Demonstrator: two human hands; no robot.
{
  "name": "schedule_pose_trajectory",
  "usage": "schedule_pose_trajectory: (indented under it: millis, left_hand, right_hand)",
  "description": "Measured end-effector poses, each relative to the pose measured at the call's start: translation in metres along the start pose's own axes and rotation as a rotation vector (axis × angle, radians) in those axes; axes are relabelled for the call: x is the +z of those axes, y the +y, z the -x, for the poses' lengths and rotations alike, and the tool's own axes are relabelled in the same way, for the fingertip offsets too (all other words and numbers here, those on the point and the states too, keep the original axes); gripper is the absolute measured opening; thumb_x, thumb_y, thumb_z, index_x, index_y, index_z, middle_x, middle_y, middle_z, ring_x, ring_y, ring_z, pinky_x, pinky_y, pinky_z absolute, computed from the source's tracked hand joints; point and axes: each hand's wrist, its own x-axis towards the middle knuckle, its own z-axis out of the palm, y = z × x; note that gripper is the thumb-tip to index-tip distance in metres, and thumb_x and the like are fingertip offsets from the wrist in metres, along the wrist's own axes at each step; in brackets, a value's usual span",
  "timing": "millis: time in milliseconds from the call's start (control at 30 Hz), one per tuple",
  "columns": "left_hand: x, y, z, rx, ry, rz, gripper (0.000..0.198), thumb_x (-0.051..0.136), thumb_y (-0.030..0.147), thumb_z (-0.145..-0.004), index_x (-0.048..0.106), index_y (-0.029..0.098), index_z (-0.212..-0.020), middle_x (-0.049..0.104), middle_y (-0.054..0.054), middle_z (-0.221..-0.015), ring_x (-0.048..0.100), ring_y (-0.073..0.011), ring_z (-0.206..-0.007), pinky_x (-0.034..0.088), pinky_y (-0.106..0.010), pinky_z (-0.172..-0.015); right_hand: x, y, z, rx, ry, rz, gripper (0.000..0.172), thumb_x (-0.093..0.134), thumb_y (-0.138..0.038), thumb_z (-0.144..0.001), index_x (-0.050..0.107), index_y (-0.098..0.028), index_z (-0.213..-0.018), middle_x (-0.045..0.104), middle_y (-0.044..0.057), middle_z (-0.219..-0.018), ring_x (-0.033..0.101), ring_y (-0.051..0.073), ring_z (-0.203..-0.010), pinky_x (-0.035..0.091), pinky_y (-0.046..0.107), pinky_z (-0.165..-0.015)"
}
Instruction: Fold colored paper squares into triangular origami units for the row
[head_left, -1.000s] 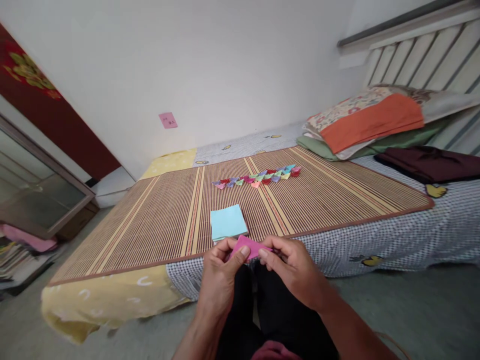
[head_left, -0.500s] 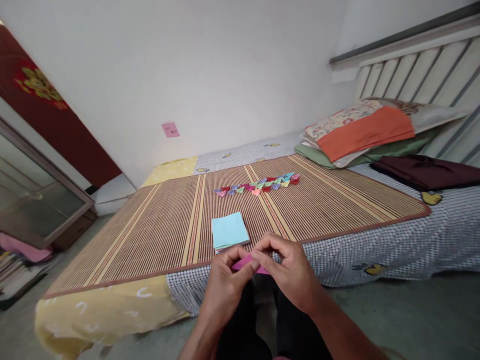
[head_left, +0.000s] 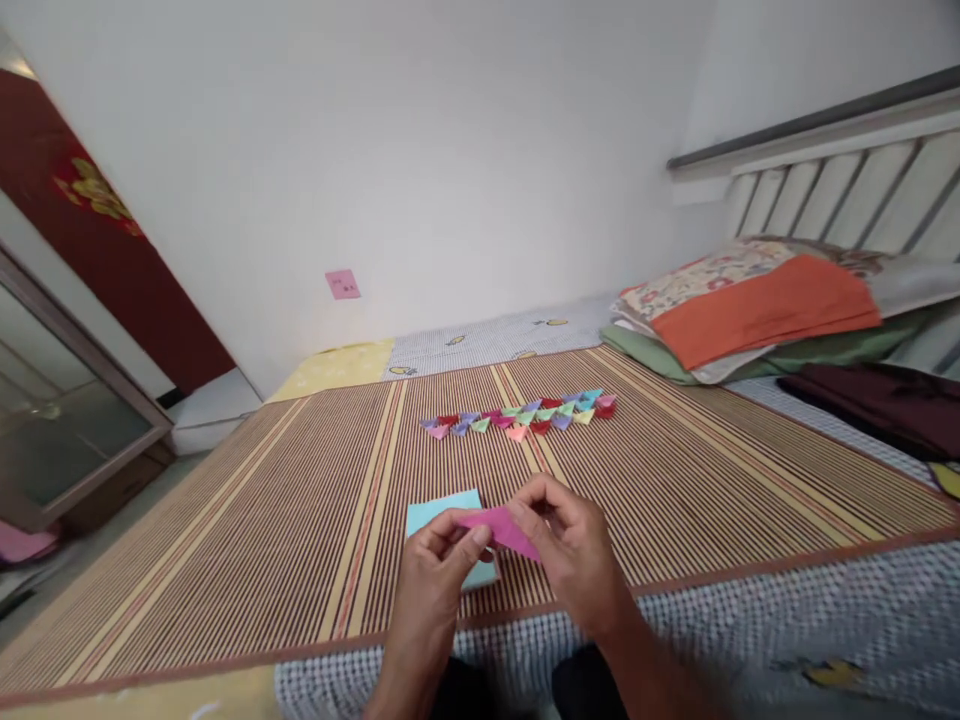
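Note:
Between my hands is a folded piece of pink paper (head_left: 504,530), held just above the near part of the striped mat. My left hand (head_left: 437,570) pinches its left corner between thumb and fingers. The thumb and curled fingers of my right hand (head_left: 576,550) grip the paper's right side. Partly hidden behind my left hand, a stack of light blue square paper (head_left: 442,505) lies on the mat. Farther back, several small folded paper triangles (head_left: 525,412) in many colours lie in a long double row.
The striped bamboo mat (head_left: 300,520) covers a bed with a checked sheet (head_left: 750,610). At the right are stacked pillows (head_left: 765,310) and a dark folded cloth (head_left: 877,405) before a slatted headboard (head_left: 832,195). A pink note (head_left: 343,284) is on the wall.
Both hands have come up over the mat's near edge with the pink paper, and more of it shows between them. The view has moved closer to the bed.

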Motion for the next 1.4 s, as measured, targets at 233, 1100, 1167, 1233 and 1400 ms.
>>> schedule_pose_trajectory:
  millis: [233, 1100, 1167, 1233, 1400]
  left_hand:
    - [0.009, -0.001, -0.059, 0.116, 0.123, 0.008, 0.021, 0.080, 0.036, -0.079, 0.079, 0.015, -0.080, 0.072, -0.004, -0.073, 0.057, -0.0145, -0.067, 0.047, -0.025, -0.067]
    - [-0.010, -0.035, -0.107, 0.046, 0.011, 0.056, 0.026, 0.078, 0.043, -0.081, 0.078, 0.017, -0.085, 0.068, -0.003, -0.074, 0.056, -0.0147, -0.070, 0.047, -0.023, -0.068]
    - [-0.010, -0.035, -0.108, 0.031, 0.033, 0.036, 0.027, 0.080, 0.042, -0.078, 0.076, 0.016, -0.073, 0.067, -0.003, -0.069, 0.055, -0.0147, -0.066, 0.047, -0.024, -0.066]
    - [-0.011, -0.036, -0.107, 0.043, 0.058, 0.025, 0.027, 0.078, 0.041, -0.080, 0.075, 0.016, -0.070, 0.068, -0.004, -0.068, 0.055, -0.0150, -0.066, 0.047, -0.024, -0.066]
    - [-0.014, -0.035, -0.104, 0.073, 0.016, 0.067, 0.023, 0.078, 0.039, -0.081, 0.078, 0.016, -0.086, 0.071, -0.005, -0.074, 0.060, -0.0173, -0.069, 0.047, -0.025, -0.065]
  right_hand:
    - [0.006, 0.027, -0.050, -0.342, 0.180, 0.233, 0.014, 0.059, -0.017, -0.097, 0.061, -0.021, -0.084, 0.062, -0.002, -0.078, 0.060, 0.014, -0.074, 0.047, 0.026, -0.071]
    - [0.023, 0.081, -0.083, -0.062, 0.139, 0.097, 0.019, 0.062, -0.026, -0.095, 0.061, -0.020, -0.076, 0.057, -0.003, -0.067, 0.053, 0.013, -0.059, 0.043, 0.025, -0.054]
    - [0.029, 0.078, -0.082, -0.165, 0.180, 0.186, 0.016, 0.061, -0.021, -0.094, 0.062, -0.021, -0.078, 0.060, -0.001, -0.070, 0.057, 0.014, -0.064, 0.046, 0.027, -0.060]
    - [0.033, 0.074, -0.081, -0.261, 0.218, 0.250, 0.015, 0.061, -0.017, -0.094, 0.063, -0.021, -0.080, 0.063, 0.000, -0.074, 0.060, 0.016, -0.070, 0.048, 0.029, -0.066]
    - [0.031, 0.071, -0.083, -0.149, 0.141, 0.172, 0.019, 0.061, -0.023, -0.095, 0.062, -0.021, -0.076, 0.059, -0.001, -0.068, 0.055, 0.014, -0.062, 0.046, 0.027, -0.060]
